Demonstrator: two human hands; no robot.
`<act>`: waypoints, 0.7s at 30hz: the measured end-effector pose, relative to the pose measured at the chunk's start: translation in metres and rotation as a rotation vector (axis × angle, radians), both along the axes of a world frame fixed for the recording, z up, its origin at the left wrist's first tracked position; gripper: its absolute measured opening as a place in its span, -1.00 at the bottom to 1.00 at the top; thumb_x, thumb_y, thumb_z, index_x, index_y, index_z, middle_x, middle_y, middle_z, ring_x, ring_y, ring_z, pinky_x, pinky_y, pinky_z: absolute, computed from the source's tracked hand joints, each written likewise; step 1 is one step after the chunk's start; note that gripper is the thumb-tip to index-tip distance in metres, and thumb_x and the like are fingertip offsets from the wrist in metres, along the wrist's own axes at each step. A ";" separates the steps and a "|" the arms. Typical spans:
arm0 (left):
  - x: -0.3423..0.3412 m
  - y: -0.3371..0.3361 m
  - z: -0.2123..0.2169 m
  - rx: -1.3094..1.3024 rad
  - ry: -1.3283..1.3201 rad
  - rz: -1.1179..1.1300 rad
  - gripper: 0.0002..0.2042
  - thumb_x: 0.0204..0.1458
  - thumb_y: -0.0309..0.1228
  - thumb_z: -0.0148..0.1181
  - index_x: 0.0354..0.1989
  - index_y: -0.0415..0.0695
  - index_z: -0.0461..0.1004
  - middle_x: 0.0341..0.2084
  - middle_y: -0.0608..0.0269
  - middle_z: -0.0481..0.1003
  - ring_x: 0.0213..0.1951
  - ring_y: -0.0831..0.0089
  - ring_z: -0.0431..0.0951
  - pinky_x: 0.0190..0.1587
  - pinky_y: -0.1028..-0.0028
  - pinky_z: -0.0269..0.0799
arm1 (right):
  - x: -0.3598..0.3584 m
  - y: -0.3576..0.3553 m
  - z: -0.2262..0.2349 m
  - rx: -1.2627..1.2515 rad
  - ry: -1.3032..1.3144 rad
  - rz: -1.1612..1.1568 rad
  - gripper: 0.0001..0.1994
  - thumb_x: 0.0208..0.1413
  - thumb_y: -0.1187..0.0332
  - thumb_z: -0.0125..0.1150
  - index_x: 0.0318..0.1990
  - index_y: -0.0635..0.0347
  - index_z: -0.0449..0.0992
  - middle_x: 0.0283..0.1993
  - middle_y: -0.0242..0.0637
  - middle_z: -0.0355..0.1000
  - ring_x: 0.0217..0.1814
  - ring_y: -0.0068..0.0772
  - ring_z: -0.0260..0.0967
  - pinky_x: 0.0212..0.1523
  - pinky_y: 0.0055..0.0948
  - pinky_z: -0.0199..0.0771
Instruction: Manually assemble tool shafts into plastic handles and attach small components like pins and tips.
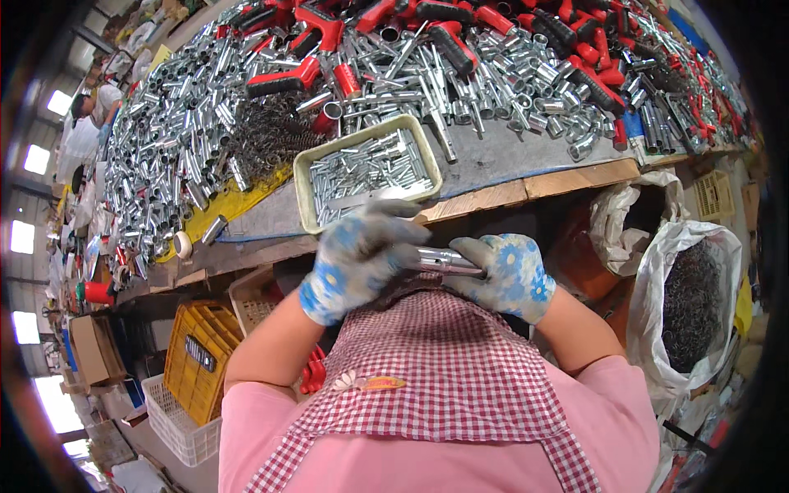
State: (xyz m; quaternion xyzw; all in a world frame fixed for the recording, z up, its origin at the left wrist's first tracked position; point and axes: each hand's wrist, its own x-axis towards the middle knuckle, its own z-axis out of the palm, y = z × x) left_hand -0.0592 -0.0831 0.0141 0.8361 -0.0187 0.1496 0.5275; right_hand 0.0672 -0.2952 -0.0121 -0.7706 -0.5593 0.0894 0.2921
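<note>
Over my lap, my right hand, in a white glove with blue flowers and grey fingers, is closed on a shiny metal tube. The tube lies roughly level, its left end meeting my left hand. That hand wears a matching glove and is smeared by motion, so its grip cannot be made out. Its upper fingers reach over the near edge of a cream tray. Small metal pins fill the tray, and a flat metal strip lies by its near side.
Chrome tubes heap the bench at left, beside dark springs. Red and black handles pile up at the back. A white sack of dark wire springs stands right. A yellow crate rests on a white basket at left.
</note>
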 end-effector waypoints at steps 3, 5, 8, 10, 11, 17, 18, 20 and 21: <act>-0.009 -0.020 -0.027 0.032 -0.082 0.018 -0.85 -0.05 -0.42 0.33 -0.33 -0.18 0.56 -0.23 0.07 0.58 0.06 0.10 0.46 0.06 0.23 0.38 | -0.006 0.005 0.002 0.015 -0.064 0.034 -0.63 -0.10 0.07 0.34 -0.21 0.11 0.52 -0.54 -0.16 0.46 -0.50 -0.11 0.48 -0.51 -0.23 0.44; -0.015 -0.022 -0.033 0.017 -0.065 0.042 -0.85 -0.05 -0.37 0.33 -0.37 -0.19 0.57 -0.19 0.04 0.58 0.13 0.04 0.40 0.12 0.17 0.32 | -0.009 0.008 0.002 0.030 -0.091 0.037 -0.63 -0.10 0.06 0.33 -0.22 0.10 0.51 -0.56 -0.18 0.46 -0.52 -0.13 0.47 -0.53 -0.24 0.43; -0.016 -0.024 -0.033 0.246 -0.093 0.054 -0.84 -0.06 -0.35 0.32 -0.38 -0.17 0.57 -0.23 0.01 0.58 0.09 -0.01 0.43 0.10 0.14 0.35 | -0.011 0.008 0.002 -0.021 -0.095 0.048 -0.64 -0.08 0.05 0.32 -0.24 0.09 0.51 -0.57 -0.20 0.45 -0.54 -0.14 0.47 -0.55 -0.25 0.43; -0.016 -0.031 -0.036 0.489 -0.108 0.028 -0.84 -0.06 -0.35 0.31 -0.36 -0.16 0.57 -0.25 0.03 0.58 0.06 0.02 0.46 0.07 0.15 0.38 | -0.010 0.010 0.000 -0.094 -0.152 0.057 -0.65 -0.06 0.06 0.29 -0.21 0.08 0.49 -0.56 -0.20 0.45 -0.53 -0.15 0.47 -0.55 -0.26 0.43; -0.017 -0.036 -0.037 0.733 -0.120 -0.001 -0.83 -0.06 -0.35 0.31 -0.33 -0.15 0.56 -0.26 0.04 0.58 0.04 0.05 0.48 0.03 0.16 0.42 | -0.010 0.011 0.000 -0.092 -0.156 0.060 -0.65 -0.06 0.06 0.29 -0.21 0.08 0.49 -0.56 -0.20 0.45 -0.53 -0.15 0.47 -0.55 -0.26 0.43; -0.013 -0.011 -0.016 0.085 0.370 -0.219 -0.75 -0.12 -0.35 0.38 -0.43 -0.20 0.41 -0.42 0.15 0.54 -0.40 0.31 0.53 -0.35 0.43 0.41 | -0.018 0.008 -0.001 -0.143 -0.193 0.215 -0.58 -0.11 0.06 0.32 -0.13 0.06 0.48 -0.54 -0.24 0.44 -0.53 -0.18 0.46 -0.56 -0.25 0.41; -0.011 -0.009 -0.008 -0.014 0.578 -0.229 -0.71 -0.17 -0.33 0.40 -0.45 -0.20 0.39 -0.49 0.19 0.49 -0.44 0.40 0.46 -0.39 0.44 0.36 | -0.021 0.009 -0.002 -0.099 -0.234 0.242 -0.57 -0.12 0.06 0.33 -0.11 0.05 0.49 -0.54 -0.26 0.43 -0.52 -0.19 0.47 -0.56 -0.28 0.42; -0.012 -0.007 -0.007 -0.164 0.844 -0.216 -0.63 -0.29 -0.27 0.45 -0.48 -0.19 0.36 -0.61 0.32 0.35 -0.50 0.56 0.31 -0.47 0.48 0.23 | -0.022 0.010 -0.003 -0.081 -0.249 0.259 -0.55 -0.13 0.05 0.34 -0.09 0.04 0.49 -0.53 -0.25 0.43 -0.51 -0.20 0.47 -0.55 -0.28 0.42; -0.014 -0.004 -0.009 -0.158 0.836 -0.208 -0.63 -0.29 -0.27 0.45 -0.48 -0.19 0.36 -0.61 0.32 0.35 -0.50 0.56 0.31 -0.47 0.48 0.23 | -0.021 0.013 -0.004 -0.069 -0.259 0.270 -0.53 -0.14 0.05 0.34 -0.07 0.04 0.50 -0.52 -0.25 0.43 -0.50 -0.20 0.48 -0.54 -0.29 0.43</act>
